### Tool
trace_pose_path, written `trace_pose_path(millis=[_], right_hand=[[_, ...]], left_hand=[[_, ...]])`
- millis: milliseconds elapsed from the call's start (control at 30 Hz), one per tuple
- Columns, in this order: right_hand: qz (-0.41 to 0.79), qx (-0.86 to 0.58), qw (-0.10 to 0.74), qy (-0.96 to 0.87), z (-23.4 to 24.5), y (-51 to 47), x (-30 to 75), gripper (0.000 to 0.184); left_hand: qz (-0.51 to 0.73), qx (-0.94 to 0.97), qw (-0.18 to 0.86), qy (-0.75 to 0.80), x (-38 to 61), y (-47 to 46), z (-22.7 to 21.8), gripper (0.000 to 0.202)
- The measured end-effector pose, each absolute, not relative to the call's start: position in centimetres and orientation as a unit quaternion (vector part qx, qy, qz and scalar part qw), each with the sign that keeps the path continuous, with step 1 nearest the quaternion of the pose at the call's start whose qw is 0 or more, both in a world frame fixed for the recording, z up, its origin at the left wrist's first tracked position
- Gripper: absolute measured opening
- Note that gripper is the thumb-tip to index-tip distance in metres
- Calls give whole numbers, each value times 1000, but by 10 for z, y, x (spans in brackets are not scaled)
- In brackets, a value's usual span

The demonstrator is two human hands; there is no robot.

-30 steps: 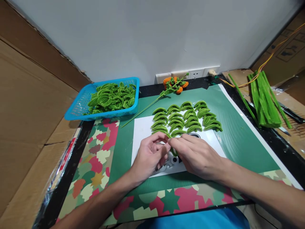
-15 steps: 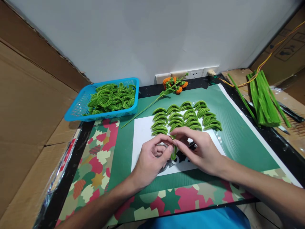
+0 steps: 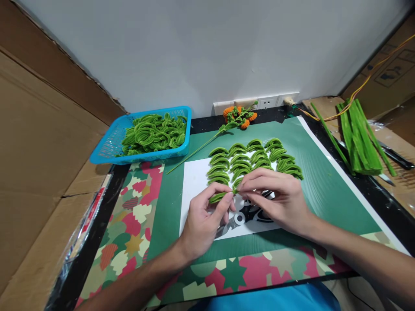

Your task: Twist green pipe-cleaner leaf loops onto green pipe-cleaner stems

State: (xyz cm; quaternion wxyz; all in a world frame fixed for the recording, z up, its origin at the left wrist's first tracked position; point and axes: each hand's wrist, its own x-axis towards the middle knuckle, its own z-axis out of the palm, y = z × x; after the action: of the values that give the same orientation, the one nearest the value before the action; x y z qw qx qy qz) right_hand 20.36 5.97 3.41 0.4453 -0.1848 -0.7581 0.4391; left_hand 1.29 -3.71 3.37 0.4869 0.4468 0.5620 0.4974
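Observation:
My left hand [image 3: 202, 218] and my right hand [image 3: 279, 192] meet over the white paper sheet [image 3: 194, 172], fingertips pinched together. Between them is a short piece of fuzzy green pipe cleaner [image 3: 217, 198]; its looped part shows behind my left thumb and index finger, pointing left. Its twisted end lies at the fingertips, mostly covered. Just beyond my hands, bent green pipe-cleaner leaves [image 3: 240, 157] are laid in several columns on the paper. My right hand partly covers the nearest ones. A black-and-grey printed picture [image 3: 240, 219] shows on the sheet below my hands.
A blue plastic basket [image 3: 97, 154] of green pipe-cleaner loops stands back left. An orange-and-green pipe-cleaner flower stem [image 3: 210, 140] lies behind the paper. At right are a bundle of green pipe cleaners [image 3: 359, 138], a black-handled tool [image 3: 398, 156] and a yellow cable [image 3: 356, 88]. Cardboard [image 3: 39, 142] borders the left.
The green loop hung down between my hands before; now it points left behind my left fingers. My right hand has shifted slightly right, with its fingers straighter and closer together.

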Motion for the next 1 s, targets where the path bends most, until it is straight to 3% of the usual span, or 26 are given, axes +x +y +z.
trace_pose_path(millis=[100, 233, 300, 400, 500, 567, 700, 867, 1000], right_hand=[[356, -159, 474, -789, 31, 58, 205, 20], [335, -157, 476, -798, 31, 55, 204, 20], [376, -188, 464, -780, 33, 54, 202, 15], [540, -231, 407, -699, 37, 57, 201, 4], [672, -214, 335, -625, 40, 65, 202, 13], [674, -209, 315, -634, 41, 69, 204, 14], [500, -194, 353, -767, 42, 70, 207, 11], [213, -151, 437, -861, 33, 61, 209, 23], [208, -171, 459, -847, 33, 58, 207, 22]], left_hand=[[505, 438, 482, 567, 14, -37, 36, 21], [519, 406, 514, 549, 14, -37, 38, 24], [526, 385, 549, 523, 13, -37, 38, 27], [519, 367, 605, 480, 10, -34, 39, 31], [473, 409, 612, 484, 5, -31, 45, 31], [438, 452, 589, 506, 2, -29, 49, 30], [406, 478, 553, 549, 1, -29, 51, 29], [463, 415, 565, 542, 9, -32, 47, 31], [483, 357, 619, 506, 10, -30, 44, 29]])
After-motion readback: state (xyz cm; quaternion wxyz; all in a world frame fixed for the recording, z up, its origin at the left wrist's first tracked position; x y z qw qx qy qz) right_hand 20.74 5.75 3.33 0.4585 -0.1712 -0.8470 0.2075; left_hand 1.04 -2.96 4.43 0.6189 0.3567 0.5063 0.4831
